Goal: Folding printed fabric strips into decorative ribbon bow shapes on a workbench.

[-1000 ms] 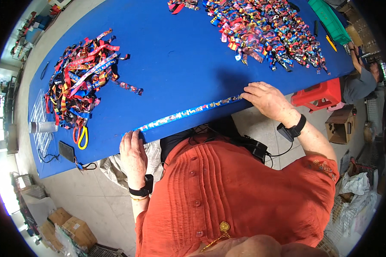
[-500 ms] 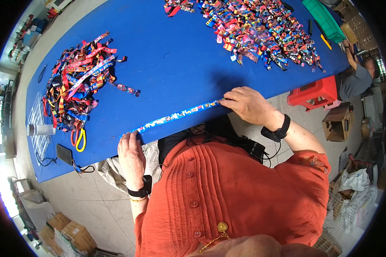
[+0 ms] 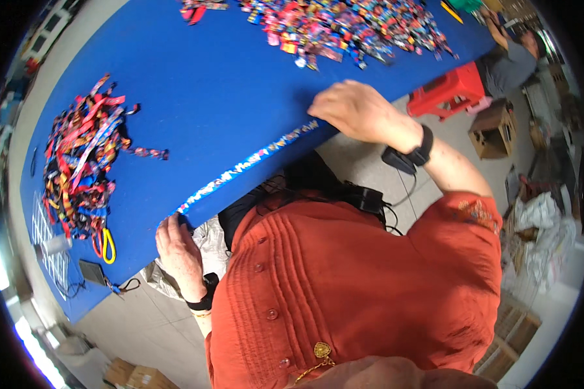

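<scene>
A narrow blue patterned strap (image 3: 246,164) stretches straight and slanting along the near edge of the blue table (image 3: 194,97). At its lower left end is my left hand (image 3: 179,249), fingers together and closed over the dark end by the table edge. My right hand (image 3: 357,111) is at the other end, fingers curled and pinched, slightly blurred, with the tip of the strap partly hidden beneath them. To the left lies a tangled heap of colourful straps (image 3: 87,162). A larger pile of short, looped colourful straps (image 3: 344,29) covers the far side.
Scissors with yellow and red handles (image 3: 108,246) lie by the left heap, near a dark flat device (image 3: 93,272), a white wire rack (image 3: 52,259) and a clear jar (image 3: 55,244). Beyond the table's right edge are a red stool (image 3: 444,91), a cardboard box (image 3: 493,129) and a seated person (image 3: 509,65).
The whole view has shifted and tilted, so the table and piles sit further left. My right hand has risen a little from the strap's end; my left remains at the lower end.
</scene>
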`<state>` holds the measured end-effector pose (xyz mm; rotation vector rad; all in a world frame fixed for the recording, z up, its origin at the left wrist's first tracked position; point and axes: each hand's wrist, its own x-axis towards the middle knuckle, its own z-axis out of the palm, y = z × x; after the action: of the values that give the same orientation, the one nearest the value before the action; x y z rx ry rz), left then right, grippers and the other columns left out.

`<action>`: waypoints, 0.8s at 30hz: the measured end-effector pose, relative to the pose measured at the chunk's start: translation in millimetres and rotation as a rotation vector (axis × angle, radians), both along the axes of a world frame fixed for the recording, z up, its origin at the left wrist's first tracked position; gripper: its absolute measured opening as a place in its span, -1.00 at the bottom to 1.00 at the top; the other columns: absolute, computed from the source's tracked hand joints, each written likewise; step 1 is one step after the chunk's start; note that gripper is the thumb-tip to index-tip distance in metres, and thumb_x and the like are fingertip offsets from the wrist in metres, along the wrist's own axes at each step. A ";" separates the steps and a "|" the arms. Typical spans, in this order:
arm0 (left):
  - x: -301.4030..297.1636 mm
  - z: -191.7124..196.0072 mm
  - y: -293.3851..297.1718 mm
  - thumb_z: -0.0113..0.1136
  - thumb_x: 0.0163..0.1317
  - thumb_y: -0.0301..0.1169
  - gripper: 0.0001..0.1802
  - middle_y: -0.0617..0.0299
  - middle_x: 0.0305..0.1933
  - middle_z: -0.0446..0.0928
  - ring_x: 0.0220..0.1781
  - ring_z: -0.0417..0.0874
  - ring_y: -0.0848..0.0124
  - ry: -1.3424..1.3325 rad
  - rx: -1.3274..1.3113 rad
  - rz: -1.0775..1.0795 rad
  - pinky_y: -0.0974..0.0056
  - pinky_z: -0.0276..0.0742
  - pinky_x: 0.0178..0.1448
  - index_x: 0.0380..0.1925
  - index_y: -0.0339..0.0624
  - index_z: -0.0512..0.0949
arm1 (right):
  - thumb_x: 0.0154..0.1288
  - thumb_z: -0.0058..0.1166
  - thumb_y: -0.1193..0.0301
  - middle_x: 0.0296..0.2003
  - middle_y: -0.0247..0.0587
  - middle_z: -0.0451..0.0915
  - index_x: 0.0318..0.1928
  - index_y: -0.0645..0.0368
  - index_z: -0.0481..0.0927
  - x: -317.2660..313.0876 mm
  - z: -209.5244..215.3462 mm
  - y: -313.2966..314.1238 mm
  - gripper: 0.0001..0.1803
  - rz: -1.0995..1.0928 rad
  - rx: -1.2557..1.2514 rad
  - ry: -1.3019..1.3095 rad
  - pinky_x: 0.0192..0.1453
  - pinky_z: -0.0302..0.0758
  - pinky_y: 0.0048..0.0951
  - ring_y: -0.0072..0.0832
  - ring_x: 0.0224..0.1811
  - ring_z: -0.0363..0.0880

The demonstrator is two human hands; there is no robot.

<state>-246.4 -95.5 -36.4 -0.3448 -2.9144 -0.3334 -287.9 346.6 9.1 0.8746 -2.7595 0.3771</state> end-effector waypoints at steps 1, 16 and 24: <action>-0.3 2.6 0.9 0.09 0.33 -0.45 -0.66 -0.07 0.10 0.51 0.15 0.51 -0.02 -0.013 -0.002 -0.001 0.02 0.43 0.24 0.10 -0.21 0.52 | 0.28 0.13 0.39 -0.15 -0.28 0.65 -0.14 0.09 0.67 -6.7 8.0 -7.5 -0.83 -0.002 -0.016 -0.034 -0.05 0.50 -0.26 -0.30 -0.09 0.60; 0.3 8.4 5.5 0.11 0.31 -0.48 -0.66 -0.07 0.08 0.51 0.11 0.53 -0.01 -0.028 0.020 -0.024 0.03 0.46 0.19 0.09 -0.23 0.51 | 0.24 0.16 0.40 -0.30 -0.19 0.69 -0.23 0.16 0.68 -68.7 73.0 -38.6 -0.86 0.067 -0.085 0.165 -0.10 0.60 -0.28 -0.25 -0.19 0.68; 0.9 2.9 1.8 0.13 0.30 -0.50 -0.64 -0.07 0.09 0.50 0.12 0.53 -0.01 -0.042 0.030 0.011 0.03 0.47 0.18 0.10 -0.20 0.51 | 0.25 0.13 0.35 -0.37 -0.21 0.64 -0.31 0.14 0.63 -11.6 31.8 -10.0 -0.86 0.067 -0.015 -0.449 -0.23 0.54 -0.22 -0.20 -0.27 0.63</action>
<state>-245.4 -93.7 -33.5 -0.3203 -2.9478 -0.3868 -299.5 336.6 40.9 0.9824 -3.1281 0.6797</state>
